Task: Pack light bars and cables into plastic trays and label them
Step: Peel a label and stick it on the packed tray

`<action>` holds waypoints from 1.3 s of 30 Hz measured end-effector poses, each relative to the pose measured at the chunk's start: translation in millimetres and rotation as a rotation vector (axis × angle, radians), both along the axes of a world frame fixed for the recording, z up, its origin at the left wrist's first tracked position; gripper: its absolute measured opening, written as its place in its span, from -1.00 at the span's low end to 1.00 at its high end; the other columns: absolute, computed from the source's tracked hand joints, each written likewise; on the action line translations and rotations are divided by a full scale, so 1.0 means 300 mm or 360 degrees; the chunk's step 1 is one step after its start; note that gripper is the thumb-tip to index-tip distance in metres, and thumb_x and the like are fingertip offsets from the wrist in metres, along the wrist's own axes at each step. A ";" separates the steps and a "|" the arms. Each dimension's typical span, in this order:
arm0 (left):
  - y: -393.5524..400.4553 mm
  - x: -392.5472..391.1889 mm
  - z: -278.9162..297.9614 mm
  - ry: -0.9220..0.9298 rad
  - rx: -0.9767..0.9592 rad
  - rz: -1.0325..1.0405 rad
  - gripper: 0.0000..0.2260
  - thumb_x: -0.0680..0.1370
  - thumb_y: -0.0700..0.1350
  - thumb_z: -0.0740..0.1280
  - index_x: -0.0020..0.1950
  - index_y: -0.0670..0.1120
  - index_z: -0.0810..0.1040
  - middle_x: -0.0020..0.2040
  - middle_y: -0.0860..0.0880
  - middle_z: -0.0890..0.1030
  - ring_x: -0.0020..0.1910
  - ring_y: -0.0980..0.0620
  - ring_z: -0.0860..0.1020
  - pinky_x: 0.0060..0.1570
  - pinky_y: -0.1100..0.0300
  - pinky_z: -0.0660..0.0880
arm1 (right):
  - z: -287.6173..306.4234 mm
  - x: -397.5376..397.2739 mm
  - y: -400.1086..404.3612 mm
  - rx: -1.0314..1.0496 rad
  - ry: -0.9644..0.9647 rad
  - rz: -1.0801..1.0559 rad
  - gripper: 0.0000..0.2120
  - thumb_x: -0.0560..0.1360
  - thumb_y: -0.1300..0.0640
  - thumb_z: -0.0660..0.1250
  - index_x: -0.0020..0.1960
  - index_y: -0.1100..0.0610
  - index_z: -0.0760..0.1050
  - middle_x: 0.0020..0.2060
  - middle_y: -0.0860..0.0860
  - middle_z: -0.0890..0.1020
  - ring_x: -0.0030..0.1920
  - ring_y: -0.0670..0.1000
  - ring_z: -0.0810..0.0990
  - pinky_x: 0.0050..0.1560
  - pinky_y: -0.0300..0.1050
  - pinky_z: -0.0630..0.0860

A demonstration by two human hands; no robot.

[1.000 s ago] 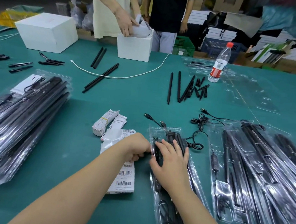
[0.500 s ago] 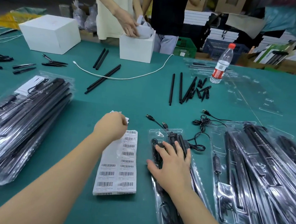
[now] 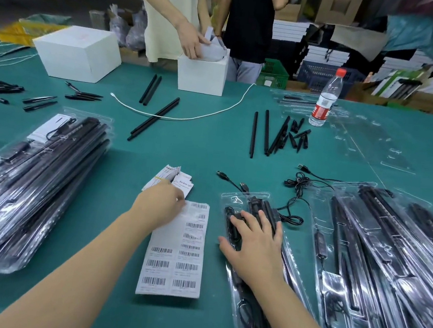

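Two bare hands work near the tabletop's front edge. Spread flat with straight fingers, the right hand (image 3: 253,244) presses on the plastic tray (image 3: 244,196) that holds light bars and a coiled cable. Just left of it, the left hand (image 3: 161,206) rests curled at the top of the barcode label sheet (image 3: 173,263); whether it pinches a label I cannot tell. Stacks of filled trays (image 3: 34,184) lie toward the left and right edges.

Glossy clear plastic tray (image 3: 291,254); matt paper label sheet (image 3: 176,255)
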State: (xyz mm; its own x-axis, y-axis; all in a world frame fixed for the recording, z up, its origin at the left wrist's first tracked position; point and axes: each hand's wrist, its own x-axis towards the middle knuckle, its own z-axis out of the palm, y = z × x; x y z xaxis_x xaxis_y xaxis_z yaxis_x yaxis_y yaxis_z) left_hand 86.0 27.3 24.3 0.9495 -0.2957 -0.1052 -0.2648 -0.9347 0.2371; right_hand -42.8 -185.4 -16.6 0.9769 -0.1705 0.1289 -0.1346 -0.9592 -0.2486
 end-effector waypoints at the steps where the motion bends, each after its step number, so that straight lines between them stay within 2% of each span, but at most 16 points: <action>1: -0.011 0.011 0.001 -0.0084 -0.0018 0.0083 -0.79 0.64 0.01 0.22 0.12 -0.01 0.61 0.16 0.00 0.49 -0.03 -0.04 0.53 -0.09 0.11 0.45 | 0.000 0.001 0.000 0.0002 0.0003 -0.0002 -0.37 0.47 -0.41 0.04 0.47 -0.20 0.35 0.50 -0.18 0.32 0.59 0.06 0.06 0.54 0.30 -0.22; 4: -0.047 0.039 0.009 -0.0194 0.0061 0.0260 -0.85 0.63 -0.03 0.25 0.06 -0.09 0.53 -0.04 -0.05 0.58 -0.14 -0.07 0.47 -0.22 0.13 0.38 | -0.002 0.001 0.001 -0.0004 0.0004 -0.0008 -0.37 0.47 -0.40 0.02 0.46 -0.21 0.35 0.50 -0.19 0.31 0.59 0.05 0.05 0.54 0.29 -0.21; 7: -0.079 0.056 0.011 -0.0092 0.0163 0.0303 -0.91 0.56 -0.07 0.33 -0.03 -0.07 0.48 -0.26 0.01 0.47 -0.21 -0.06 0.49 -0.31 0.17 0.36 | -0.003 0.001 0.004 0.0000 0.0004 -0.0017 -0.36 0.46 -0.40 0.00 0.46 -0.21 0.35 0.50 -0.19 0.32 0.59 0.05 0.05 0.54 0.28 -0.22; 11: -0.099 0.070 0.030 -0.0046 0.0313 0.0335 -0.87 0.48 -0.13 0.38 -0.17 -0.04 0.43 -0.32 0.04 0.43 -0.24 -0.04 0.52 -0.22 0.15 0.53 | -0.006 0.003 0.003 -0.0004 0.0000 -0.0023 -0.36 0.45 -0.40 0.01 0.45 -0.21 0.36 0.49 -0.19 0.33 0.59 0.05 0.06 0.54 0.29 -0.21; 13: -0.109 0.077 0.040 -0.0064 0.0310 0.0332 -0.75 0.50 -0.13 0.39 -0.28 -0.03 0.34 -0.34 0.04 0.37 -0.30 0.00 0.45 -0.28 0.23 0.43 | -0.006 0.003 0.003 0.0004 -0.0008 -0.0025 -0.36 0.45 -0.39 0.01 0.45 -0.20 0.36 0.49 -0.19 0.33 0.58 0.05 0.07 0.54 0.29 -0.21; 15: -0.114 0.094 0.037 -0.0060 0.0168 0.0378 -0.71 0.53 -0.13 0.35 -0.31 -0.03 0.29 -0.31 0.01 0.39 -0.32 -0.02 0.41 -0.29 0.19 0.35 | -0.006 0.004 0.004 0.0011 -0.0007 -0.0022 -0.36 0.45 -0.40 0.00 0.45 -0.20 0.36 0.49 -0.19 0.33 0.58 0.06 0.07 0.54 0.28 -0.22; 17: -0.114 0.103 0.048 -0.0026 0.0003 0.0492 -0.82 0.54 -0.11 0.32 -0.23 -0.07 0.40 -0.20 -0.04 0.53 -0.34 -0.02 0.43 -0.34 0.19 0.33 | -0.006 0.004 0.004 0.0016 -0.0006 -0.0018 -0.35 0.45 -0.40 -0.01 0.45 -0.20 0.36 0.49 -0.18 0.33 0.58 0.06 0.07 0.54 0.29 -0.22; 19: -0.108 0.112 0.067 -0.0015 -0.0171 0.0562 -0.85 0.55 -0.04 0.31 -0.15 -0.11 0.48 -0.18 -0.06 0.58 -0.29 -0.06 0.48 -0.31 0.19 0.36 | -0.005 0.004 0.002 0.0017 -0.0002 -0.0013 -0.35 0.45 -0.40 0.00 0.46 -0.20 0.36 0.49 -0.18 0.33 0.59 0.06 0.06 0.54 0.29 -0.22; 23: -0.078 0.129 0.119 -0.0016 -0.0562 0.0645 -0.91 0.51 -0.11 0.32 -0.06 -0.10 0.57 -0.16 -0.07 0.61 -0.16 -0.11 0.54 -0.22 0.14 0.45 | -0.004 0.004 0.001 0.0016 0.0008 -0.0006 -0.36 0.46 -0.39 -0.02 0.45 -0.20 0.35 0.50 -0.17 0.32 0.59 0.07 0.05 0.54 0.29 -0.24; 25: -0.069 0.129 0.146 -0.0208 -0.0671 0.0617 -0.87 0.57 -0.02 0.32 -0.06 -0.07 0.53 -0.18 -0.04 0.60 -0.15 -0.11 0.55 -0.24 0.12 0.44 | -0.002 0.003 0.000 0.0015 0.0010 -0.0002 -0.36 0.47 -0.39 -0.05 0.46 -0.20 0.35 0.50 -0.18 0.31 0.59 0.06 0.05 0.53 0.29 -0.23; 28: -0.069 0.110 0.196 -0.0840 -0.0688 0.0501 -0.77 0.62 0.08 0.27 -0.05 -0.07 0.50 -0.20 -0.06 0.57 -0.18 -0.10 0.48 -0.25 0.09 0.34 | -0.001 0.002 0.000 0.0006 0.0012 -0.0005 -0.36 0.47 -0.37 -0.07 0.46 -0.20 0.33 0.51 -0.18 0.30 0.58 0.06 0.05 0.53 0.29 -0.24; 31: -0.092 0.085 0.233 -0.1328 -0.0758 0.0258 -0.86 0.59 -0.04 0.34 -0.06 -0.11 0.52 -0.22 -0.05 0.55 -0.16 -0.09 0.44 -0.29 0.08 0.31 | -0.001 0.002 0.001 0.0018 0.0009 0.0000 -0.38 0.48 -0.35 -0.05 0.46 -0.20 0.34 0.50 -0.17 0.31 0.58 0.07 0.05 0.53 0.30 -0.24; 33: -0.107 0.085 0.231 -0.1320 -0.0636 0.0208 -0.84 0.60 -0.06 0.34 -0.09 -0.13 0.50 -0.29 -0.05 0.50 -0.20 -0.13 0.44 -0.34 0.07 0.28 | -0.001 0.002 0.003 0.0031 0.0005 -0.0005 -0.39 0.48 -0.34 -0.04 0.46 -0.20 0.35 0.50 -0.17 0.32 0.58 0.07 0.06 0.53 0.30 -0.24; 36: -0.096 0.107 0.202 -0.0865 -0.0160 0.0342 -0.78 0.66 0.02 0.23 -0.04 -0.12 0.43 -0.32 -0.05 0.45 -0.27 -0.14 0.43 -0.40 0.11 0.19 | 0.002 0.002 0.004 0.0046 0.0000 -0.0011 -0.42 0.50 -0.32 0.01 0.45 -0.19 0.36 0.49 -0.17 0.33 0.58 0.06 0.06 0.53 0.30 -0.23; 37: -0.084 0.109 0.190 -0.0819 -0.0082 0.0368 -0.83 0.66 -0.03 0.23 -0.02 -0.12 0.43 -0.30 -0.05 0.46 -0.26 -0.13 0.42 -0.41 0.11 0.18 | 0.003 0.001 0.005 0.0045 0.0002 -0.0013 -0.43 0.50 -0.31 0.03 0.45 -0.19 0.36 0.49 -0.17 0.33 0.58 0.06 0.06 0.53 0.30 -0.22; 39: -0.066 0.097 0.175 -0.0940 -0.0163 0.0372 -0.90 0.64 -0.12 0.26 -0.01 -0.14 0.44 -0.27 -0.06 0.47 -0.24 -0.12 0.40 -0.39 0.08 0.19 | 0.005 0.000 0.006 0.0032 0.0011 -0.0013 -0.43 0.50 -0.31 0.02 0.46 -0.19 0.35 0.50 -0.18 0.32 0.58 0.06 0.06 0.53 0.30 -0.22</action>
